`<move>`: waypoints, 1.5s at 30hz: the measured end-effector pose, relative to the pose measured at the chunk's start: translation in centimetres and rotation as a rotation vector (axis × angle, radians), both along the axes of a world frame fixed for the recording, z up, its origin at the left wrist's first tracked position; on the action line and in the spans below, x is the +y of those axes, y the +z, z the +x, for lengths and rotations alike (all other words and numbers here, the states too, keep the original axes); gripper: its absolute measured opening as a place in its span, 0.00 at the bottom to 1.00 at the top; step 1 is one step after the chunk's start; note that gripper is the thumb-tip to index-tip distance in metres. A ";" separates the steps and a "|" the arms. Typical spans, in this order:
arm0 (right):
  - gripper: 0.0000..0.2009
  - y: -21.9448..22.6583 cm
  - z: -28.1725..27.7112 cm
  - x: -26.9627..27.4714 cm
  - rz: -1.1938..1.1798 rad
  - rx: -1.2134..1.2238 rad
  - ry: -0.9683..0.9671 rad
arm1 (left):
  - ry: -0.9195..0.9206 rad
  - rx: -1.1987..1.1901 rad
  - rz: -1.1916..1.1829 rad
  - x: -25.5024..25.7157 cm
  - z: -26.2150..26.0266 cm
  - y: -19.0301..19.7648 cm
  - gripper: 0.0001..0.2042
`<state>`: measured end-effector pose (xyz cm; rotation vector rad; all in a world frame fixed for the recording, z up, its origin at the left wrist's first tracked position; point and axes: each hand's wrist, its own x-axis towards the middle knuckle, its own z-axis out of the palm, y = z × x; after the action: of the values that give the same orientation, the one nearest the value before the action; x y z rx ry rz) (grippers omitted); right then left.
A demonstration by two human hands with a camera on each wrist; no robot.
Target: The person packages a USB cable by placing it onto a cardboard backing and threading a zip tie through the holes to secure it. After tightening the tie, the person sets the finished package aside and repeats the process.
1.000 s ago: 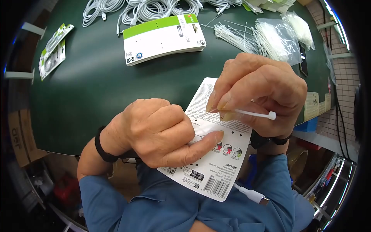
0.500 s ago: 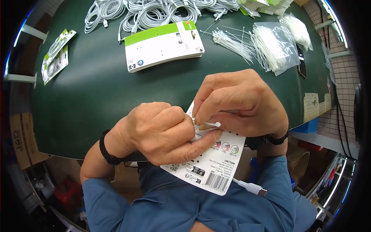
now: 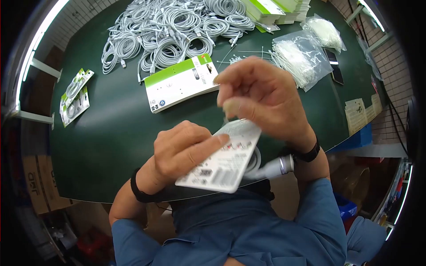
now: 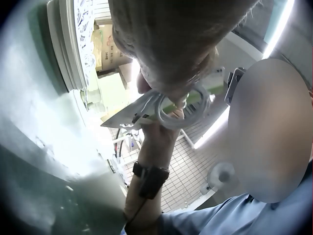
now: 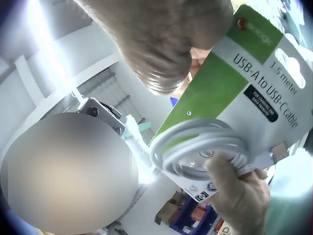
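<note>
My left hand [image 3: 184, 150] grips a white printed card [image 3: 224, 166], its back toward the head camera, with a finger lying across it. In the right wrist view the card's green and white front shows, labelled as a USB-A to USB-C cable. A coiled white USB cable [image 5: 161, 152] lies against that front, held there by the left hand. One blurred plug end [image 3: 277, 167] sticks out past the card's side. My right hand [image 3: 266, 102] is raised over the card's top edge, thumb and fingers apart. No thing shows between them.
A stack of cards [image 3: 177, 86] sits ahead on the green table [image 3: 111, 137], before a large heap of coiled cables [image 3: 177, 22]. Loose cable ties and a bag of ties [image 3: 297, 57] lie at right beside a phone [image 3: 335, 66]. Carded cables [image 3: 75, 102] lie at left.
My right hand has lifted from the card and its fingers have parted; the white cable tie they pinched is out of sight. The card has tipped in the left hand. The head view has shifted.
</note>
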<state>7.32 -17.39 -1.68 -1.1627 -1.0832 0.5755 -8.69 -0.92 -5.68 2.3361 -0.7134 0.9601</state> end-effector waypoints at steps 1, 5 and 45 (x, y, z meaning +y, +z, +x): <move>0.09 0.0 -0.1 0.1 0.088 0.150 -0.150 | 0.089 0.049 -0.088 0.1 -0.1 -0.5 0.20; 0.12 -1.3 1.6 0.0 0.291 -0.104 -0.484 | 0.273 0.222 -0.581 -0.4 0.3 -0.2 0.16; 0.14 -5.1 -1.3 3.5 0.244 -1.248 -0.503 | 0.109 0.269 -1.424 -0.6 5.0 -1.6 0.12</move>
<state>6.00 -13.86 -6.73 -1.5045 -1.7140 -0.7946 -3.71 -1.55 -7.28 1.1585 0.2347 0.7440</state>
